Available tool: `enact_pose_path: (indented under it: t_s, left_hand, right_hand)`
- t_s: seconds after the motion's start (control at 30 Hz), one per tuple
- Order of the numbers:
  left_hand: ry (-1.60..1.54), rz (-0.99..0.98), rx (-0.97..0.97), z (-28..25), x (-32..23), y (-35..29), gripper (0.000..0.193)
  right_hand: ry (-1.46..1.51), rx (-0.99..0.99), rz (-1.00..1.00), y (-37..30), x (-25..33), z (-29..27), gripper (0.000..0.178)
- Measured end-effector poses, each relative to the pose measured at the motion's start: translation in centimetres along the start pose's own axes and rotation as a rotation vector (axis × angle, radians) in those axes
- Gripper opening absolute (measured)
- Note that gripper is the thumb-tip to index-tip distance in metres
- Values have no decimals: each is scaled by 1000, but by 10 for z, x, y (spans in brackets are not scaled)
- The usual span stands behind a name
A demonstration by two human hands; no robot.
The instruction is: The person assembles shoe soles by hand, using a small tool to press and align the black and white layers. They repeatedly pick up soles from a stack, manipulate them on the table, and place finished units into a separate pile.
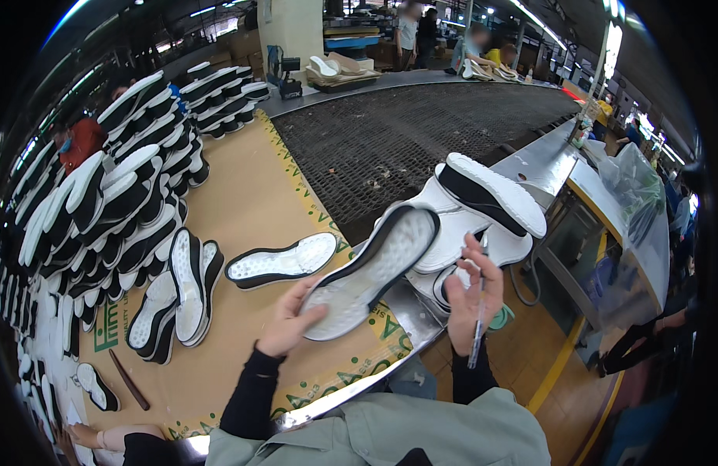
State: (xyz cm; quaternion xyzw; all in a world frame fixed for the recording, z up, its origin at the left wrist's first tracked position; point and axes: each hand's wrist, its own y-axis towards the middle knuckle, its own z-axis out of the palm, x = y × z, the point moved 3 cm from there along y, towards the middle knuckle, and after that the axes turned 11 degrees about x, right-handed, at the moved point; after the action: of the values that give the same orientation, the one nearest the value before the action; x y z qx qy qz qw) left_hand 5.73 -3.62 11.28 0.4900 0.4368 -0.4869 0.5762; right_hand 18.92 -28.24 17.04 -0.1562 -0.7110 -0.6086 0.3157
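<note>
My left hand (289, 318) grips a white shoe sole with a black edge (386, 260) by its near end, thumb on top. The sole's pitted inner face is turned up, and its far end points right over the metal edge. In my right hand (477, 289) is a slim clear pen (478, 338), held upright between thumb and fingers. Just beyond that hand lies a heap of soles, the top one (491, 194) showing a white tread and black side. Another sole (281, 262) rests face up on the cardboard, left of the held one.
Stacks of soles (133, 186) rise along the left of the cardboard-covered table (242, 342). Several more soles (189, 287) lean together nearby. A brown stick (130, 380) and another person's hand (83, 435) are at lower left. A dark mesh conveyor (374, 140) runs beyond.
</note>
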Motion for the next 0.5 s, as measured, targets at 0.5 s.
enact_pose_path:
  t_s: [0.5]
  left_hand:
    - [1087, -141, -136, -62, -38, -59, 31]
  right_hand:
    - [234, 814, 547, -61, -23, 101, 31]
